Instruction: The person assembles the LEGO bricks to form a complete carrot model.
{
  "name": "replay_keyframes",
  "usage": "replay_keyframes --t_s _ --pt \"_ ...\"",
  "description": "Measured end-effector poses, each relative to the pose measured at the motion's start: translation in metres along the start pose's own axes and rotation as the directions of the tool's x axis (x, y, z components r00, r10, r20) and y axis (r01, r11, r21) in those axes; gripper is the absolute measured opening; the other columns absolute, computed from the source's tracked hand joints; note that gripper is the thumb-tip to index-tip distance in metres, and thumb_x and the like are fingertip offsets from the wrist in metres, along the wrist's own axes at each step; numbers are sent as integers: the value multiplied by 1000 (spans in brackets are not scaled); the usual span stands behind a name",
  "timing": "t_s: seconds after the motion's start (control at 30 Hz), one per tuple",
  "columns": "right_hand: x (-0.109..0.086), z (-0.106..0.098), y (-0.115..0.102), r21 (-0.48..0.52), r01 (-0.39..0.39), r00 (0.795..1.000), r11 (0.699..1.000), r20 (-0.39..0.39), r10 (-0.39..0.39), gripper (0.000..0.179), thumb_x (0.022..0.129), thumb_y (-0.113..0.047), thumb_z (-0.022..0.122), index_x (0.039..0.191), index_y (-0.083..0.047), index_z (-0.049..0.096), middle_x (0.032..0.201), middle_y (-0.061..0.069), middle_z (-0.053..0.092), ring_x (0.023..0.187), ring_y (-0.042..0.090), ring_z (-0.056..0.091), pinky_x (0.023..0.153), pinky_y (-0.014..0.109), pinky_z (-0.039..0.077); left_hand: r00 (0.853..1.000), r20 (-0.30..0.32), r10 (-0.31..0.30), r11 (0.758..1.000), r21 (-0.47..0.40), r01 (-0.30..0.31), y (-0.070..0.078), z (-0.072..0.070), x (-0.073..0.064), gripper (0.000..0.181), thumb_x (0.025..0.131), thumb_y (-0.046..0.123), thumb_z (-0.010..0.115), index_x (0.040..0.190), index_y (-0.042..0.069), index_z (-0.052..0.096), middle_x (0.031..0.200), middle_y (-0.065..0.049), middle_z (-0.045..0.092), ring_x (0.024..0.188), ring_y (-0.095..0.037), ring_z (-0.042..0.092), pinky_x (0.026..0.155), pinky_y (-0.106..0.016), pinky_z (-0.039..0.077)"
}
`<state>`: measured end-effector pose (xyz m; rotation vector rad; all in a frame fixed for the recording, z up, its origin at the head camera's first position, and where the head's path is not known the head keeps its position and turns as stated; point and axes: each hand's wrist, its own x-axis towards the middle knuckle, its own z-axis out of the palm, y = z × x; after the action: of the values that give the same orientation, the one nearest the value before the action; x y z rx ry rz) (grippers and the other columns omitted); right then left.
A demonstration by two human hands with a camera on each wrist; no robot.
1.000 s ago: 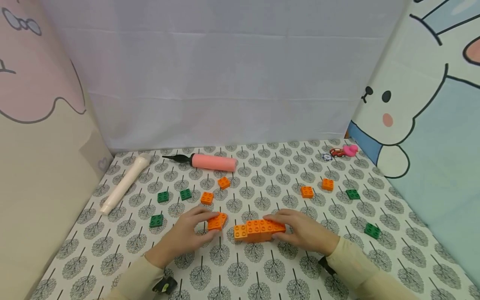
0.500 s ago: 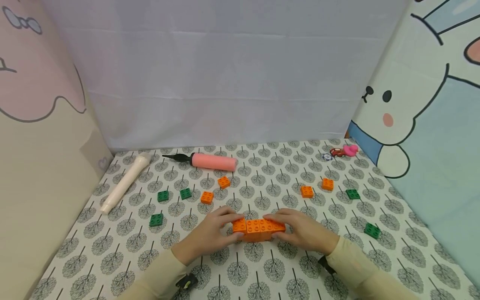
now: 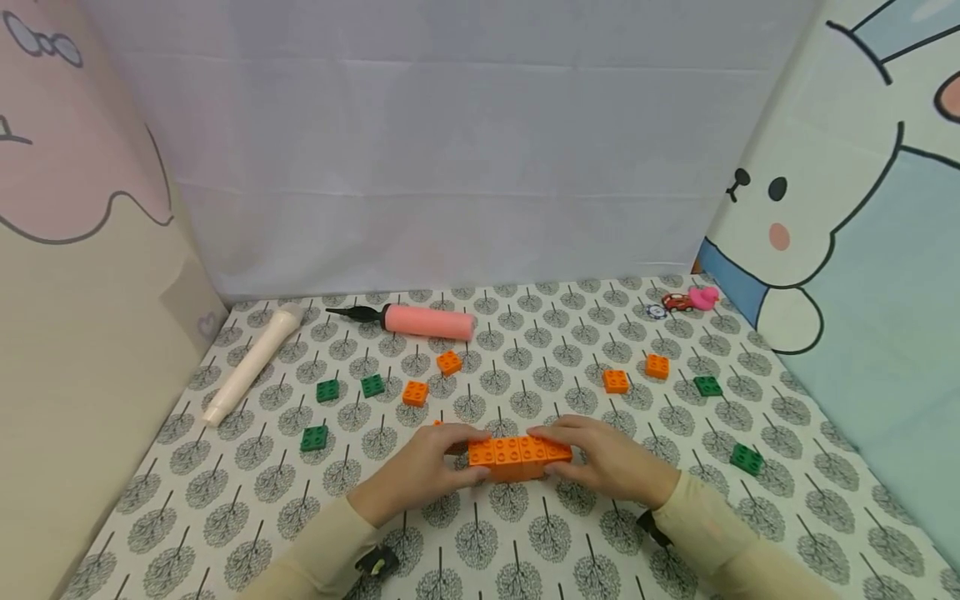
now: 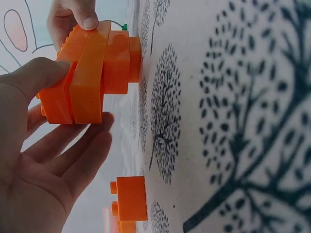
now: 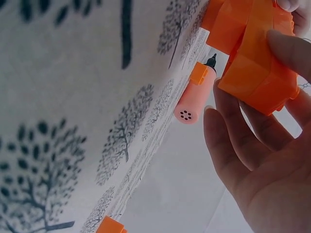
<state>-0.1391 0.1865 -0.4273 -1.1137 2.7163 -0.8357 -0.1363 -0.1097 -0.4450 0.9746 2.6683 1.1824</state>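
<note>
A stepped stack of orange toy building bricks (image 3: pixel 508 467) stands in front of me in the head view, widest at the top. My left hand (image 3: pixel 423 462) grips the orange brick (image 4: pixel 54 99) at its left end between thumb and fingers. In the left wrist view a thin gap shows between that brick and the layer beneath. At the other end, my right hand (image 3: pixel 611 458) holds the stack (image 5: pixel 252 63), thumb on the near side and fingers beyond. The narrow lower layer is close on the patterned cloth. A loose orange brick (image 4: pixel 131 198) lies mostly hidden behind my left hand in the head view.
Loose orange bricks (image 3: pixel 416 393) and green bricks (image 3: pixel 314 438) lie to the left. More orange bricks (image 3: pixel 616 382) and green bricks (image 3: pixel 746 459) are on the right. Farther back are a pink hand pump (image 3: pixel 427 322), a white tube-like object (image 3: pixel 253 367) and a pink duck (image 3: pixel 703 298).
My left hand has carried an orange brick rightward from beside the loose one onto the left end of the stack. My right hand has kept its hold there.
</note>
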Motion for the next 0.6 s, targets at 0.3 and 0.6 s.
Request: replay_keyframes --t_s 0.3,0.6 --pt "0 0 -1 8 5 1000 1000 -4 -5 52 94 -32 68 142 -15 56 125 -2 64 108 13 61 93 40 54 997 45 -58 993 -103 62 -6 2 0 42 88 30 76 128 21 65 116 4 70 94 -5 66 87 -26 56" --pt "0 0 -2 7 -17 1000 1000 3 17 52 95 -34 67 143 -18 56 127 0 63 111 17 61 95 44 53 998 36 -43 991 -128 47 -9 2 1 42 87 31 77 127 22 67 117 3 71 96 -6 66 88 -26 55"
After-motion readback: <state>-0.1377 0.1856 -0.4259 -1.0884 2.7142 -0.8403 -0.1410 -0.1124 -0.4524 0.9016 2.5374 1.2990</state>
